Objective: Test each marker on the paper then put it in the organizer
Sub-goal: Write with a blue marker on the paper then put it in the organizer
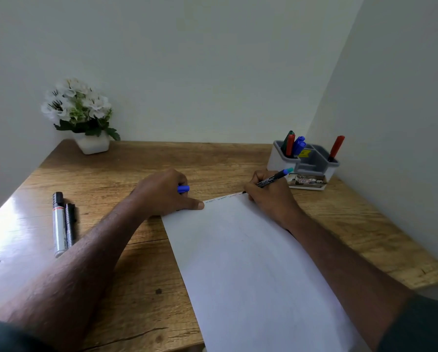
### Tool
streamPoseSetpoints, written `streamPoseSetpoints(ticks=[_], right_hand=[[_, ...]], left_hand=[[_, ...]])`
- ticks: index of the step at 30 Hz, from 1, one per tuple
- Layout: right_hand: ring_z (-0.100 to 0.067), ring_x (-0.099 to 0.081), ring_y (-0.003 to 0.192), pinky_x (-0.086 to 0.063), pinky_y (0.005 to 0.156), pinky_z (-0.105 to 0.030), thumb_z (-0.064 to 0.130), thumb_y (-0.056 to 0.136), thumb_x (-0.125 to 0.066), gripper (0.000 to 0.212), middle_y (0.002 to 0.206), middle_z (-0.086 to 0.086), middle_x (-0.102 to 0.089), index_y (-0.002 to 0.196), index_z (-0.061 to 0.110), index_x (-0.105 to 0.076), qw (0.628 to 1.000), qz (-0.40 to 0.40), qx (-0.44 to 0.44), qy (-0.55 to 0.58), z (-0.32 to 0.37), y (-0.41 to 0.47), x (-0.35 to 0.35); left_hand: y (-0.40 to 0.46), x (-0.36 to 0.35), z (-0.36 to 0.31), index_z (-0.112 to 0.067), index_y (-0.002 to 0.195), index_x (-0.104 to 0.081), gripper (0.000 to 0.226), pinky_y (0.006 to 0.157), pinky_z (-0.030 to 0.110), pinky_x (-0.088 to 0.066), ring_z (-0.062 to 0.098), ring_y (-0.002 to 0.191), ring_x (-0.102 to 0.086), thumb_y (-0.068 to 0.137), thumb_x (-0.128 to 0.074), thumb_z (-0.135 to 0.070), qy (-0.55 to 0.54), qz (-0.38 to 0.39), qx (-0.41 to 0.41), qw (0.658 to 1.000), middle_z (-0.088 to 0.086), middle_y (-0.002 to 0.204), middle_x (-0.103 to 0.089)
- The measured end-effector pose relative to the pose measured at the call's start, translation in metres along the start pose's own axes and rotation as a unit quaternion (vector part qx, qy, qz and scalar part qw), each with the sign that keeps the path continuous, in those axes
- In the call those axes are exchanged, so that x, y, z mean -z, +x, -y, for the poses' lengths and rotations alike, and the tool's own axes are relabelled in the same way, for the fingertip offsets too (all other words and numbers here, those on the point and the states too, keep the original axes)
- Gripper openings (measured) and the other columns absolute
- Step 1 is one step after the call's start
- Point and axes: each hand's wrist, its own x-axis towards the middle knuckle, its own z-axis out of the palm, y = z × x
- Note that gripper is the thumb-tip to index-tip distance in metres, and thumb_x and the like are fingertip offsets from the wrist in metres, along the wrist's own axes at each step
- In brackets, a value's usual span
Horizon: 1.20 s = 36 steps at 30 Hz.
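Right hand (268, 196) grips a marker (272, 179) at the paper's (251, 262) far edge; left hand (162, 193) clutches a blue cap (183, 188).

White flowers (77, 105) in white pot (93, 146) (far left corner); wooden desk (126, 171); pale walls (213, 59).

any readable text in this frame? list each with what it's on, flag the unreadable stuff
"OP": large white letters at the right end of the label on the front of the organizer; the rest is blurred.
Yellow sticker inside the organizer: print too small to read.
Marker in the right hand: white barrel print, illegible.
Silver marker on the table: red band, text blurred.
Paper: test scribbles along the top edge, not words.
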Motion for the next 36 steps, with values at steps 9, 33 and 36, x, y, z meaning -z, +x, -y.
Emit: streamPoseSetpoints(ticks=[9,33,36], right_hand=[[-0.006,-0.050,0.051,-0.042,0.050,-0.017,0.007,0.082,-0.068,0.021,0.061,-0.008,-0.060,0.068,-0.005,-0.059,1.000,-0.015,-0.017,0.002,-0.0008,0.0020,-0.0005],[-0.015,-0.049,0.058,-0.040,0.056,-0.030,0.008,0.078,-0.068,0.022,0.061,-0.011,-0.057,0.063,0.000,-0.055,1.000,-0.021,-0.018,0.002,-0.0053,0.0059,-0.0005],[-0.013,-0.049,0.056,-0.041,0.055,-0.029,0.007,0.078,-0.068,0.021,0.059,-0.009,-0.056,0.061,0.003,-0.056,0.999,-0.029,-0.014,0.005,-0.0059,0.0059,-0.0013]], left_hand=[[-0.0003,0.0001,0.0001,-0.021,0.075,-0.061,0.045,0.058,0.027,-0.036,0.013,0.068,-0.056,0.071,-0.077,-0.063,-0.002,0.001,0.003,1.000,-0.003,0.071,-0.062],[-0.0035,0.0014,-0.0020,-0.021,0.073,-0.058,0.044,0.056,0.026,-0.034,0.011,0.066,-0.054,0.074,-0.076,-0.061,0.002,0.001,-0.002,1.000,-0.004,0.071,-0.060],[-0.0037,0.0023,-0.0032,-0.021,0.074,-0.059,0.044,0.056,0.026,-0.033,0.011,0.067,-0.054,0.073,-0.076,-0.062,0.007,0.002,-0.001,1.000,-0.004,0.071,-0.060]])
